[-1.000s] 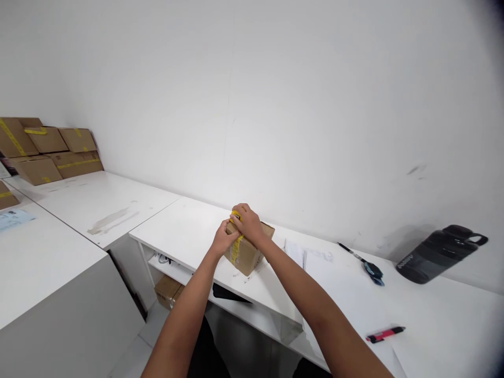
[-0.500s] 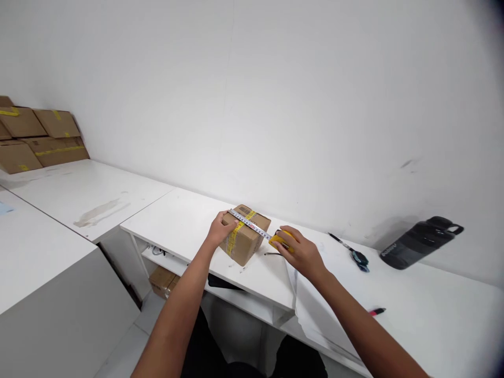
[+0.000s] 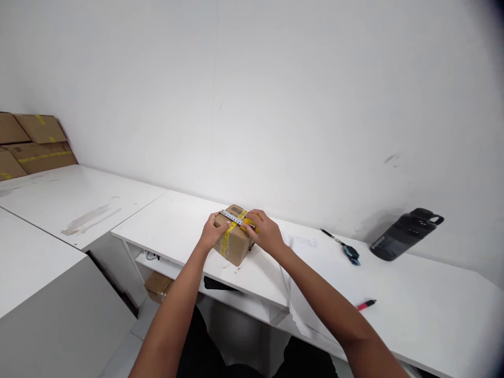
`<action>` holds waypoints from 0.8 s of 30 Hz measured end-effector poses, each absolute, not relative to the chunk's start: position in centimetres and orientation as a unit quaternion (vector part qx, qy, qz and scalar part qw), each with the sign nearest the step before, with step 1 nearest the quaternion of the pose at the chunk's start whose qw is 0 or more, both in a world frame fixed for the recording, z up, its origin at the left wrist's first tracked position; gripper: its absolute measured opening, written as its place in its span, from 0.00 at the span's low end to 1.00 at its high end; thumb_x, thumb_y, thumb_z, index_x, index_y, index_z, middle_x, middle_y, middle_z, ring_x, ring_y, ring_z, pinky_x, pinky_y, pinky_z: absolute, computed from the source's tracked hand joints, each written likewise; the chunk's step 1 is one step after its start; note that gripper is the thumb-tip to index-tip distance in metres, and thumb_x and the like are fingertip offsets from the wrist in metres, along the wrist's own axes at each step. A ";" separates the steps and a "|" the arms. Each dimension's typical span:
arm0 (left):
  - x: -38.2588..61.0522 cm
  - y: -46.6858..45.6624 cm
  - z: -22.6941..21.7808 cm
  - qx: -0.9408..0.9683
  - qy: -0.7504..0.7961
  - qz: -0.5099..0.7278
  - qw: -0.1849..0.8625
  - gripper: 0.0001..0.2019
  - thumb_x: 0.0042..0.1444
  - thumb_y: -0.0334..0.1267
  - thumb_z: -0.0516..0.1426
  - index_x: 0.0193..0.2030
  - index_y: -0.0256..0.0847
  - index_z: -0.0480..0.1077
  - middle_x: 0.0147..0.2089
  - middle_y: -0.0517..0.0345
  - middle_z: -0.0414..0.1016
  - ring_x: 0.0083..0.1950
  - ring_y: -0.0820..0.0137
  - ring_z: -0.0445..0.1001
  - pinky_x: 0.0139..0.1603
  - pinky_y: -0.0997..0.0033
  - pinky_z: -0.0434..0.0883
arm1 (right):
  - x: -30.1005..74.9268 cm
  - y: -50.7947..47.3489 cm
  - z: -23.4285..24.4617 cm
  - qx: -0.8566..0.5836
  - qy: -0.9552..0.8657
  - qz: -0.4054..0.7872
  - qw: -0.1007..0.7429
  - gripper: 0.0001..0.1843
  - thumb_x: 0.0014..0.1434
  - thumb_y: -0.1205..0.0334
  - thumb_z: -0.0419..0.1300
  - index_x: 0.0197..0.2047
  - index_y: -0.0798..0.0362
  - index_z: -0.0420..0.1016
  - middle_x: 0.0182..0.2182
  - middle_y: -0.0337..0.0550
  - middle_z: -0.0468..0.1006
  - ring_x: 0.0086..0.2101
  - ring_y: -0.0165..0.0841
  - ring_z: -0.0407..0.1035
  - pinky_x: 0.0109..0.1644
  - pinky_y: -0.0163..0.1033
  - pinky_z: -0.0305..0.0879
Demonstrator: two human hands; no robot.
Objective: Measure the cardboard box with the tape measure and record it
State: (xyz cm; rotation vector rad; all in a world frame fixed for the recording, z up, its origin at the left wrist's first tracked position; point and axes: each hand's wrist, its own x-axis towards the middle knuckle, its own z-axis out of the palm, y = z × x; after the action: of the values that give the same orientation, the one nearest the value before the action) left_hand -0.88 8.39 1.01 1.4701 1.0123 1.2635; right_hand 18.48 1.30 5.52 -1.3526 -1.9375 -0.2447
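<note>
A small cardboard box [image 3: 234,250] with yellow tape around it sits on the white desk. My left hand [image 3: 213,232] grips its left side, thumb on the top edge and fingers by the tape measure's hooked end. The silver blade [image 3: 232,217] with printed numbers lies across the box top. In my right hand [image 3: 264,231] is the yellow tape measure [image 3: 250,223], held at the right part of the box top with a short length of blade out. My right fingers partly cover its case.
White paper sheets [image 3: 315,283] lie right of the box, with a red pen [image 3: 366,305] near them. Farther right are a black pen [image 3: 332,235], a dark teal-black item [image 3: 350,254] and a black bottle [image 3: 405,236] lying tilted. Cardboard boxes [image 3: 43,152] are stacked far left.
My right hand has moved left with the tape measure, onto the box, and the exposed blade is shorter. My left hand stays at the box's left side. The view has shifted slightly.
</note>
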 end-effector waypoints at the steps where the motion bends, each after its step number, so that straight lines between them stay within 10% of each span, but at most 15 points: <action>1: -0.9 8.4 1.0 0.598 0.410 0.514 0.459 0.28 0.49 0.46 0.64 0.56 0.41 0.65 0.51 0.50 0.75 0.49 0.62 0.75 0.48 0.64 0.72 | 17.9 1.8 5.6 -0.528 -0.760 -0.089 0.368 0.15 0.64 0.56 0.53 0.51 0.49 0.73 0.52 0.48 0.72 0.44 0.38 0.72 0.42 0.41 0.70; 13: -1.2 7.9 1.8 0.589 0.410 0.509 0.476 0.30 0.47 0.41 0.65 0.57 0.41 0.63 0.46 0.52 0.75 0.43 0.65 0.75 0.45 0.65 0.72 | 14.2 8.3 7.8 -0.460 -0.820 0.091 0.328 0.22 0.62 0.63 0.55 0.60 0.49 0.62 0.55 0.49 0.63 0.48 0.36 0.66 0.55 0.44 0.64; 24: -4.9 3.9 -0.6 0.571 0.366 0.558 0.478 0.34 0.51 0.45 0.63 0.63 0.43 0.58 0.62 0.47 0.66 0.61 0.61 0.68 0.58 0.64 0.69 | 17.6 4.1 8.2 -0.468 -0.719 0.062 0.511 0.31 0.59 0.51 0.59 0.63 0.48 0.60 0.58 0.49 0.68 0.55 0.39 0.65 0.58 0.45 0.63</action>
State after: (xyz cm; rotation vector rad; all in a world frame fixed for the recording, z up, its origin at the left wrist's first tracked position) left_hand -4.88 3.86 -0.56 1.3936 0.8943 1.3621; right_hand 17.65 4.09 8.24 -1.1256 -1.7301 0.1481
